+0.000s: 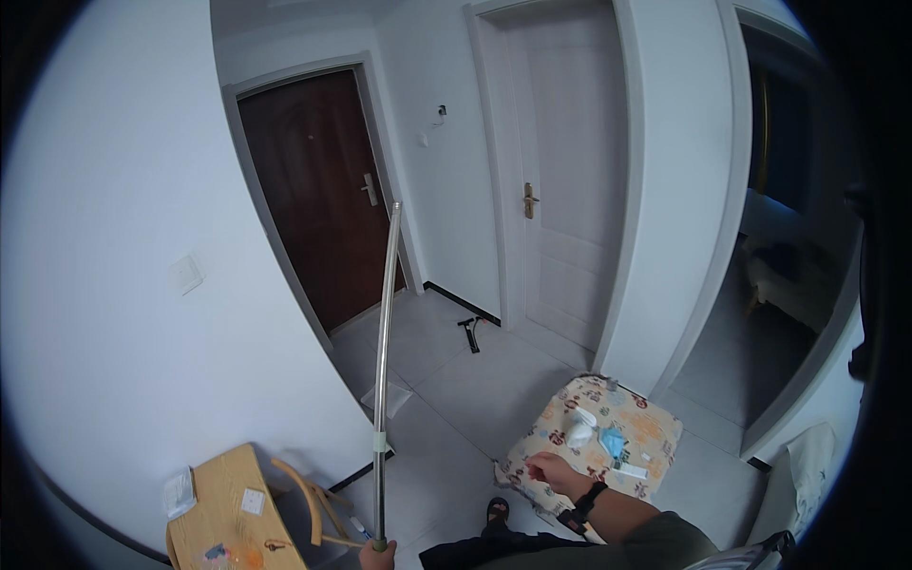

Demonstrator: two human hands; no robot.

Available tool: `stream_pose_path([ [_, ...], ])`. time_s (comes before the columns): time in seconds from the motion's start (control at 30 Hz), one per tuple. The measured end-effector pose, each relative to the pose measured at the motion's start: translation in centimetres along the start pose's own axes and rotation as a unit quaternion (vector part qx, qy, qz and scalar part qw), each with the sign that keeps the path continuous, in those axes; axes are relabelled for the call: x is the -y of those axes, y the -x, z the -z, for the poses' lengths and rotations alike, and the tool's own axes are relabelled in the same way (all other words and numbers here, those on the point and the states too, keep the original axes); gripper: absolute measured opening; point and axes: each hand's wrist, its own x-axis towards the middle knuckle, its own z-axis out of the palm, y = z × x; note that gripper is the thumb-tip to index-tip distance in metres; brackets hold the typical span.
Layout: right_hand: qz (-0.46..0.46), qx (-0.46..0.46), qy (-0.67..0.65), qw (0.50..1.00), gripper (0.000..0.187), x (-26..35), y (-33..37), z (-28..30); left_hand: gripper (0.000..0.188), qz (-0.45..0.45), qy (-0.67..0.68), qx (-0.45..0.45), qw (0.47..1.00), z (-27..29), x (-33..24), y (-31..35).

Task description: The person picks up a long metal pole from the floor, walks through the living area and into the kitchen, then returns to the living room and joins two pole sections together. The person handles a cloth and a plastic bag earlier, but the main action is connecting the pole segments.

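Observation:
A long silver metal pole [383, 351] stands almost upright, with a pale joint partway along it and a green part near its lower end. My left hand [378, 556], at the bottom edge, is closed around that lower end. The pole's top end is bare. My right hand [560, 472] is held out on the right with its fingers curled in, and I see nothing in it. It appears in front of a low, square piece covered with patterned cloth [541, 437]. On the cloth lie a crumpled white thing [579, 429], a blue mask-like thing [612, 442] and a small white box [631, 470].
A wooden table [220, 494] with small items and a curved wooden chair [306, 494] stand at the lower left. A black T-shaped tool [471, 334] lies on the tiled floor near a white door [570, 171]. A dark red door [309, 190] is farther back.

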Motion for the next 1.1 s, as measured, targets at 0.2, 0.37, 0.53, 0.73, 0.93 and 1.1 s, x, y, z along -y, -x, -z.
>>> stream_pose_path([
  [0.2,0.043,0.057,0.058,0.996,0.028,8.5,-17.7,-5.6,0.03,-0.066,-0.039,0.005,0.997,0.2,-4.1,-11.5],
  [0.37,0.093,0.049,0.038,0.994,0.035,16.4,-27.5,-7.8,0.039,-0.005,-0.072,0.058,0.996,-0.3,-9.6,-20.2],
  [0.53,0.122,-0.002,0.072,0.99,0.025,21.6,-34.7,-6.9,0.042,0.003,-0.09,0.138,0.986,-1.6,-12.5,-32.3],
  [0.73,0.099,-0.105,0.018,0.989,0.023,25.8,-39.1,-3.4,0.038,0.008,-0.107,0.203,0.973,-6.7,-16.2,-47.8],
  [0.93,0.074,-0.167,-0.001,0.983,0.023,28.6,-44.5,1.6,0.034,0.003,-0.204,0.268,0.941,-12.7,-19.1,-59.4],
  [1.1,0.081,-0.201,0.041,0.975,0.024,33.4,-53.9,9.4,0.034,-0.014,-0.306,0.336,0.89,-17.6,-22.3,-66.7],
])
